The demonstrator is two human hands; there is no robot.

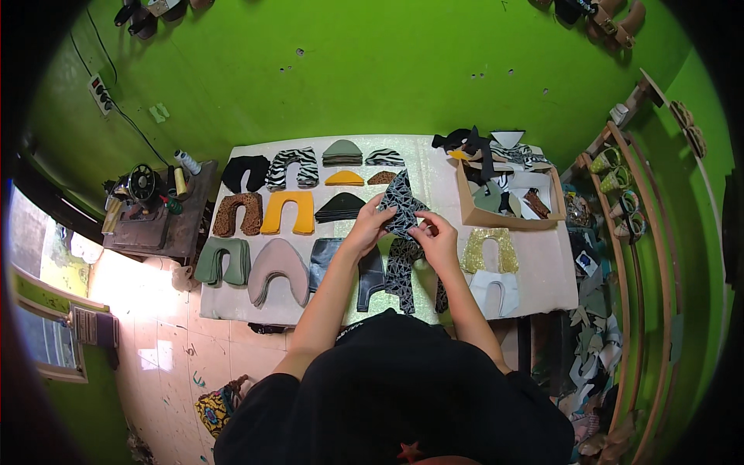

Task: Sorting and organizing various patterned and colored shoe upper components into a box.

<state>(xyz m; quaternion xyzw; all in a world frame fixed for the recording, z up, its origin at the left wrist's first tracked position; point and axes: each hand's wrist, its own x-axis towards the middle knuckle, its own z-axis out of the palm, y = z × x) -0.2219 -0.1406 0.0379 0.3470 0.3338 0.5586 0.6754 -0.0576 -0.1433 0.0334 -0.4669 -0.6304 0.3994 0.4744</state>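
Bright green walls ring the room, bending at the rim of the view, where the corners go black and swallow whatever hangs up there. The desk [542, 263] stands against the far wall under a pale, faintly glittery cover, its near edge hidden behind the person's dark-clothed shoulders. Flat cut shoe uppers lie on it in rows: a mustard horseshoe piece [288, 211], a zebra-striped piece [292, 167], a speckled brown one [238, 213], a stack of dull green ones [223, 260], a beige rounded stack [277, 269], and a gold glitter piece [490, 249] above a white one [494, 291]. A cardboard box [470, 211] at the right holds mixed scraps too jumbled to sort out. A curved rack [637, 256] of shoes runs down the right; an old sewing machine [142, 184] sits at the left.

Over the middle of the desk both hands hold up a dark piece with a pale cracked-triangle pattern [401, 203]. The left hand [370, 225] has its fingers pinched on the lower left edge, the right hand [436, 236] on the lower right; more of the same material lies beneath, partly covered.
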